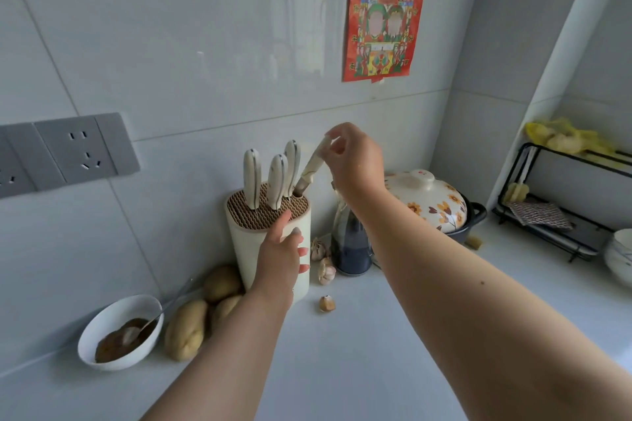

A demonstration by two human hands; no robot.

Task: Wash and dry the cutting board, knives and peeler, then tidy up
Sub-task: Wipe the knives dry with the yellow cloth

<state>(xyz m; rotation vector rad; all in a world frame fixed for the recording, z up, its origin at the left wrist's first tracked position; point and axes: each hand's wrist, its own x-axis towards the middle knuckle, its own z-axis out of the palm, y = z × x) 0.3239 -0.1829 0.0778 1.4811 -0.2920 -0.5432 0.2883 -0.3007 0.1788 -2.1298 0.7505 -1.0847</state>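
A cream knife block with a ribbed brown top stands against the tiled wall. Three cream-handled knives stick upright out of it. A fourth knife leans tilted at the block's right side, its blade partly sunk into the top. My right hand pinches the end of that knife's handle from above. My left hand holds the front of the block, thumb up near its rim. The cutting board and peeler are out of view.
Left of the block lie potatoes and a white bowl with brown sauce and a spoon. Garlic, a dark bottle and a flowered clay pot stand to the right. A black rack and bowls sit far right.
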